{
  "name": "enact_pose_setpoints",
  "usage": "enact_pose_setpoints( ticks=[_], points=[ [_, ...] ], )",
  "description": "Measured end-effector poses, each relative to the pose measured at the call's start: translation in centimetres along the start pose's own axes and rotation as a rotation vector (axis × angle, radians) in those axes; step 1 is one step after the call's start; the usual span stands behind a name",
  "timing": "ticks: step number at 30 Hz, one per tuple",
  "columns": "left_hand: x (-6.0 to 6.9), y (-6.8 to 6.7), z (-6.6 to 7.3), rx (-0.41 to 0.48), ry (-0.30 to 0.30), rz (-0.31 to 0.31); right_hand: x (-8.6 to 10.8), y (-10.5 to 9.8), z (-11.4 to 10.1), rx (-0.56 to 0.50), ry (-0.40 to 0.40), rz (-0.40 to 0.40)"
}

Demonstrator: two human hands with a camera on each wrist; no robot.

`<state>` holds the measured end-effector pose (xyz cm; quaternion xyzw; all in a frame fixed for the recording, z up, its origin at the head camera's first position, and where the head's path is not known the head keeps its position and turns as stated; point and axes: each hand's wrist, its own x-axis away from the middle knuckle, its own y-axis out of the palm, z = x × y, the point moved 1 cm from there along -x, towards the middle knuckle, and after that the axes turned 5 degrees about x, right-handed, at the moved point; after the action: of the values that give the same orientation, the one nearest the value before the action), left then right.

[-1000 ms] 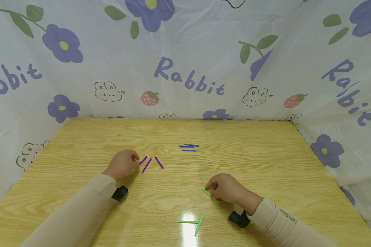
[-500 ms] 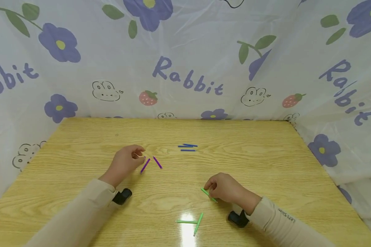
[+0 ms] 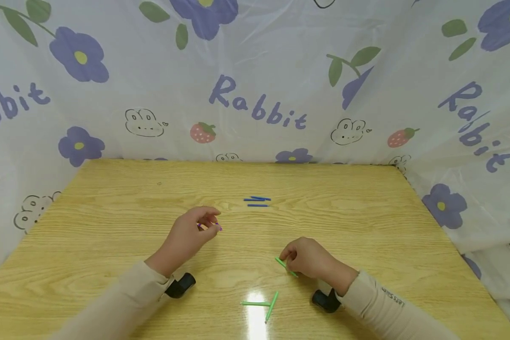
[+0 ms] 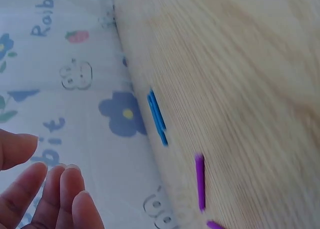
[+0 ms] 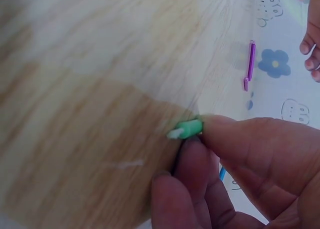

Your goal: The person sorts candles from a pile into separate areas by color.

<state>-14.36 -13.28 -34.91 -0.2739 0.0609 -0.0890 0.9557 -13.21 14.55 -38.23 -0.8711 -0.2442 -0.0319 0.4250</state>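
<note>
In the head view the left hand [image 3: 191,236] hovers over the purple sticks, largely covering them; in the left wrist view its fingers [image 4: 47,199] are apart from the thumb, with nothing between them. A purple stick [image 4: 201,183] lies on the table to their right, part of another at the lower edge. The right hand [image 3: 309,257] pinches a green stick [image 3: 279,261] between thumb and fingers; the right wrist view shows the pinched stick's end [image 5: 191,128]. Two more green sticks [image 3: 256,303] [image 3: 272,307] lie nearer the front, one meeting the other's side.
Three blue sticks [image 3: 258,205] lie close together towards the back of the wooden table [image 3: 344,203]. A patterned cloth [image 3: 255,56] hangs behind the table and along its sides. Each wrist carries a black camera, the left one [image 3: 182,285] and the right one [image 3: 326,301].
The left hand has moved right, from beside the purple sticks to over them. The right hand keeps its pinch on the green stick, nearly still. The head view has shifted slightly.
</note>
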Motion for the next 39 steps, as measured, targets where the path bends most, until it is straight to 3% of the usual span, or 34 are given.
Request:
enact_pose_setpoints(
  ticks=[14, 22, 32, 39],
  points=[
    [2.3, 3.5, 1.5, 0.078, 0.08, -0.16, 0.0, 0.3, -0.1, 0.007, -0.018, 0.0],
    [3.3, 5.0, 1.6, 0.142, 0.07, -0.286, 0.1, 0.4, -0.1, 0.049, -0.035, 0.016],
    [3.9, 6.1, 1.5, 0.089, 0.076, -0.399, 0.0, 0.5, -0.3, 0.062, 0.004, 0.031],
    [4.1, 7.1, 0.9, 0.052, 0.109, -0.44, 0.0, 0.5, -0.3, 0.073, 0.017, 0.039]
  ],
)
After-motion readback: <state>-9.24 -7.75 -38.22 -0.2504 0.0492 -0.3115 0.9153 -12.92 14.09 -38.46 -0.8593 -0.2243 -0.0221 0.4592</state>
